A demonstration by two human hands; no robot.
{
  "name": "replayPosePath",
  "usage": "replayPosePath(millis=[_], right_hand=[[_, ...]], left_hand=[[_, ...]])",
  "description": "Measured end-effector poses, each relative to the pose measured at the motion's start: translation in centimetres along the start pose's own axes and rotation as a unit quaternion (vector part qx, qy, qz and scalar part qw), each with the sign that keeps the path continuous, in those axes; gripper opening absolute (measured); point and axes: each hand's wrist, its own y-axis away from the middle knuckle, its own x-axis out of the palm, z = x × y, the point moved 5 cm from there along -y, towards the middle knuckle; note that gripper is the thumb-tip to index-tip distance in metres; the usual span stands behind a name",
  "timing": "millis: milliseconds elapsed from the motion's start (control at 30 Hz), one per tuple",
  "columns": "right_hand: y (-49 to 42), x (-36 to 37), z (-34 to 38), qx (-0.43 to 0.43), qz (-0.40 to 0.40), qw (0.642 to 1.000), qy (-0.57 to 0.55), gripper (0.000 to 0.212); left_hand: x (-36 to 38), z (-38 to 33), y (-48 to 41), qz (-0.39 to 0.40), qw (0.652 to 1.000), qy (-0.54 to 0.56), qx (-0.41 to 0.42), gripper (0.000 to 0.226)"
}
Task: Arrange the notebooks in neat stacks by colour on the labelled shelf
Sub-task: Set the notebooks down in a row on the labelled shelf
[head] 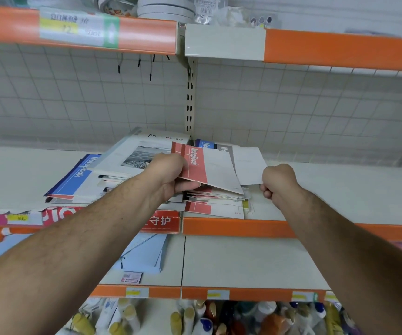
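Observation:
A messy pile of notebooks lies on the middle shelf (340, 189). My left hand (171, 175) grips a red-and-white notebook (209, 168) by its left edge and holds it tilted above a stack of red notebooks (209, 207). My right hand (278, 182) is curled over the lower right corner of a white notebook (248, 165) and seems to pinch it. A blue notebook (81, 175) tops the left heap, under a white photo-cover notebook (132, 153). Behind, a blue notebook (204, 144) and a grey notebook (224, 149) peek out.
The upper shelf carries a price label (79, 27) and tape rolls (166, 8). The shelf below holds light-blue paper sheets (144, 255). Bottles (195, 317) stand at the bottom. Bare shelf surface lies left and right of the pile.

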Motion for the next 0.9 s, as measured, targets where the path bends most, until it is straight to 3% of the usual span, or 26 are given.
replayPosePath(millis=[267,533,667,900], right_hand=[[2.5,-1.8,-1.6,0.001,-0.056,0.996,-0.071,0.025],[4.0,-2.3,-3.0,0.037,-0.054,0.990,-0.128,0.022],[5.6,-1.4,-1.9,-0.006,-0.029,0.993,-0.114,0.026],[9.6,-0.5,-1.2,-0.051,0.019,0.991,-0.125,0.033]], left_hand=[[0.4,1.1,0.9,0.056,0.998,0.025,-0.007,0.021],[-0.9,2.3,3.2,0.076,0.996,0.046,-0.002,0.022],[-2.8,1.6,5.1,0.035,0.997,0.066,0.031,0.020],[-9.1,2.1,9.4,-0.154,0.980,0.098,0.082,0.026]])
